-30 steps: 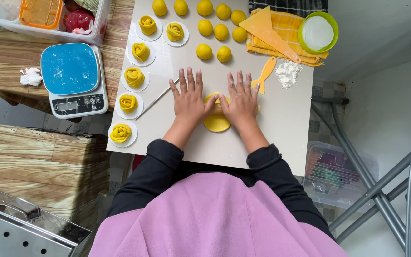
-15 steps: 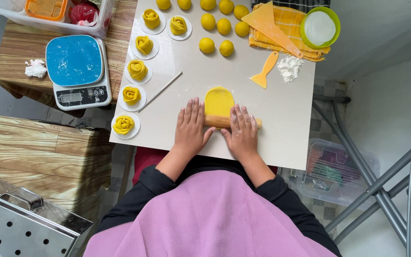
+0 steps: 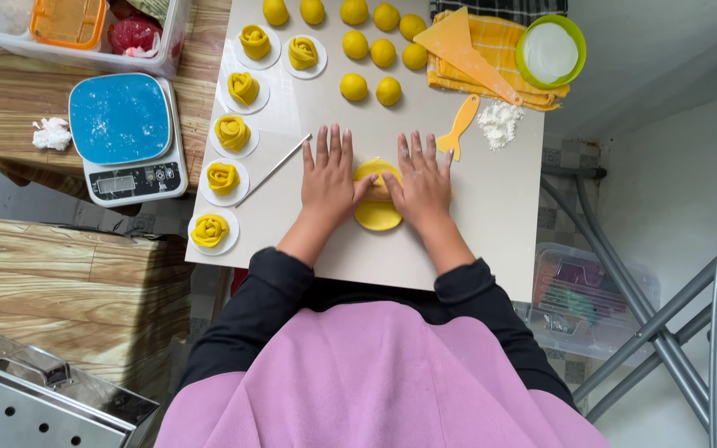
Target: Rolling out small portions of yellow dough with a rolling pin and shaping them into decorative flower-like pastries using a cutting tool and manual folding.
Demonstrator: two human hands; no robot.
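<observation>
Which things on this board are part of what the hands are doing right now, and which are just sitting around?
In use:
left hand
right hand
flattened yellow dough disc
rolling pin, mostly hidden

Lying about:
dough balls
rose-shaped dough pieces
kitchen scale
yellow scraper
flour pile
green bowl

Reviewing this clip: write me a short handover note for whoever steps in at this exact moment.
Left hand and right hand: both flat, palms down, pressing a rolling pin over a yellow dough disc near the front edge of the white board.
Done: six rose-shaped dough pieces on round white papers along the board's left side.
Left: seven yellow dough balls at the far end, unrolled.
Nearby: thin metal rod, yellow scraper, flour pile, blue kitchen scale.
</observation>
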